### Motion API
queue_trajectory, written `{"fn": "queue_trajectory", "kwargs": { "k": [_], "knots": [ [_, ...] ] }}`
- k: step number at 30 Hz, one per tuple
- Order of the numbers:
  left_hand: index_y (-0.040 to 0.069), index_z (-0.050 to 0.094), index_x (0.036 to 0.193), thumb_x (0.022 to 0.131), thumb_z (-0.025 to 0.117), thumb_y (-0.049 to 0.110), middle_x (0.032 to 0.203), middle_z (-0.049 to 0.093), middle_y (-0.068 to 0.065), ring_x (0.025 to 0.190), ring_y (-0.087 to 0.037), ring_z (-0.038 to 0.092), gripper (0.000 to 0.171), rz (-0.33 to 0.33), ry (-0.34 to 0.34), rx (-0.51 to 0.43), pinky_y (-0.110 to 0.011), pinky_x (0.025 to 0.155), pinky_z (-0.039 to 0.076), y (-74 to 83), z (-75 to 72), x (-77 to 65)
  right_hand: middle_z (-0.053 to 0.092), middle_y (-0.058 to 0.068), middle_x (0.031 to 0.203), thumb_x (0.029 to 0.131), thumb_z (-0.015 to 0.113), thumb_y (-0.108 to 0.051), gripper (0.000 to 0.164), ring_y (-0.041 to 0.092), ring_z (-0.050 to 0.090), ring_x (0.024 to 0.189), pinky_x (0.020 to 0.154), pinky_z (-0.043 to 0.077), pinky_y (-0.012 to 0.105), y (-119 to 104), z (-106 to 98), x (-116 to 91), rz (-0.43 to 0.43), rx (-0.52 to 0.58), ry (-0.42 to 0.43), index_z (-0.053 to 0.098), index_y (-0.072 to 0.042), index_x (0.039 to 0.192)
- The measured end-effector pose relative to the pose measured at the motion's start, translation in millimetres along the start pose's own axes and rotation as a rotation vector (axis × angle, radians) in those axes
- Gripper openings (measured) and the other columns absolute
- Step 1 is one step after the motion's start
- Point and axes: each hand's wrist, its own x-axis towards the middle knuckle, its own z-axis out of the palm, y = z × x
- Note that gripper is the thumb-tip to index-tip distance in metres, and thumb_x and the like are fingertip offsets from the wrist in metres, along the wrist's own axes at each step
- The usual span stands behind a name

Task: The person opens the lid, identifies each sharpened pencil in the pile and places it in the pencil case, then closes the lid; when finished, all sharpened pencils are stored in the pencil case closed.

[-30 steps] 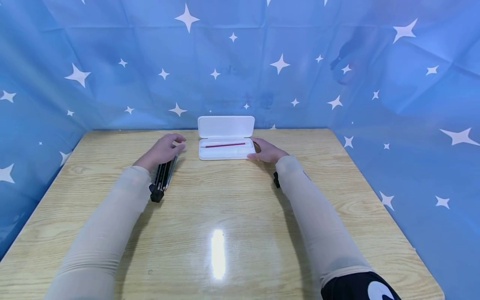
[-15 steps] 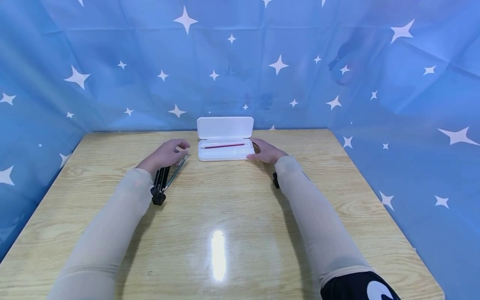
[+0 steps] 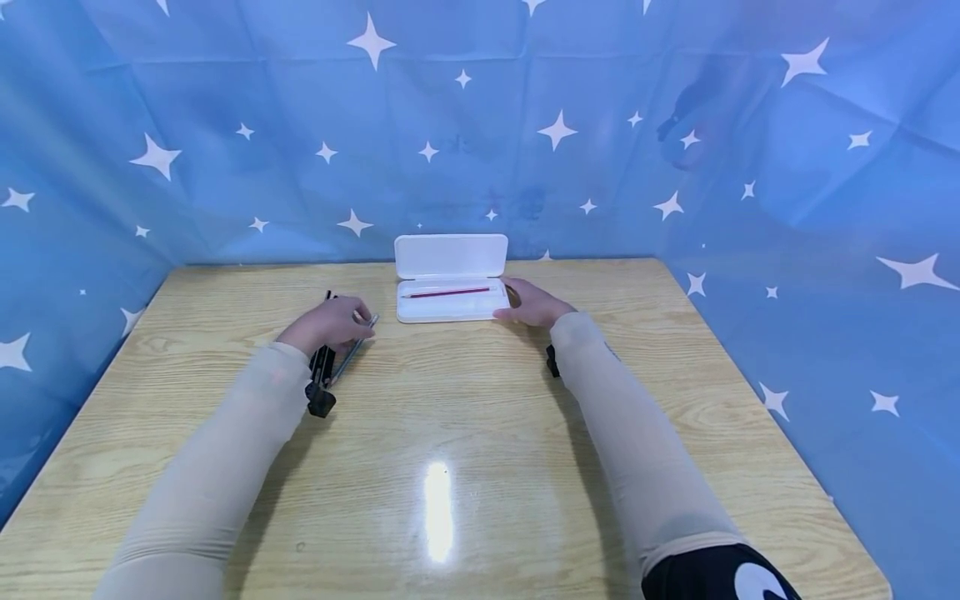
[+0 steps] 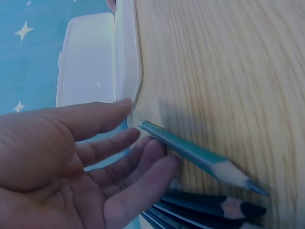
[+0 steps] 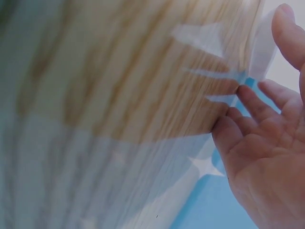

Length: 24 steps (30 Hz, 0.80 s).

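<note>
Green pencil (image 4: 183,146): slim shaft, bare wood cone, dark sharpened tip, pale blunt end; it lies aslant at the left of the table (image 3: 465,400), tip toward the near side, blunt end toward the far right, well apart from the right hand. Just left of it, several black pencils (image 4: 202,202) lie side by side with dark points, partly covered by the left wrist. Left hand (image 3: 330,322): partly open, fingers loosely bent, thumb well clear of them; the green pencil's blunt end shows in the space by the fingertips. Contact with it cannot be told, and no firm grip is seen. White case (image 3: 450,310): at the far middle, right of the left hand, lid raised on the far side, a red pencil (image 3: 448,292) lying lengthwise inside. Right hand (image 3: 536,304): widely open around the case's right end, thumb at the near right corner, fingers toward the far side; in the right wrist view the fingers are slightly bent and the fingertips meet the glossy tabletop.
</note>
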Motion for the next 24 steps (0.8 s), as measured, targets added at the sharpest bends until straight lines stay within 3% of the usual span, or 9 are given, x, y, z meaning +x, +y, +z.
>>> {"fn": "queue_trajectory", "kwargs": {
  "k": [9, 14, 24],
  "knots": [
    [-0.008, 0.051, 0.135, 0.094, 0.07, 0.009, 0.127, 0.058, -0.026, 0.086, -0.028, 0.065, 0.049, -0.054, 0.052, 0.061, -0.036, 0.068, 0.057, 7.3, 11.2, -1.0, 0.019, 0.01, 0.168, 0.102, 0.064, -0.027, 0.077, 0.031, 0.012, 0.155, 0.124, 0.012, 0.054, 3, -1, -1, 0.001, 0.011, -0.006, 0.02, -0.014, 0.163],
    [-0.009, 0.05, 0.136, 0.091, 0.07, 0.003, 0.128, 0.055, -0.028, 0.087, -0.029, 0.066, 0.051, -0.077, 0.057, 0.069, -0.035, 0.068, 0.059, 9.9, 15.4, -1.0, 0.019, 0.01, 0.168, 0.102, 0.063, -0.029, 0.077, 0.031, 0.012, 0.155, 0.123, 0.012, 0.055, 6, 0, 2, 0.005, 0.007, -0.007, 0.02, -0.015, 0.163],
    [-0.005, 0.044, 0.14, 0.093, 0.073, 0.007, 0.13, 0.051, -0.029, 0.083, -0.028, 0.068, 0.057, -0.129, 0.009, 0.064, -0.035, 0.068, 0.059, 12.5, 14.9, -7.7, 0.023, 0.007, 0.166, 0.102, 0.063, -0.028, 0.073, 0.029, 0.016, 0.154, 0.123, 0.015, 0.052, 5, 1, 1, 0.006, -0.012, 0.01, 0.023, -0.016, 0.162]
  ]
}}
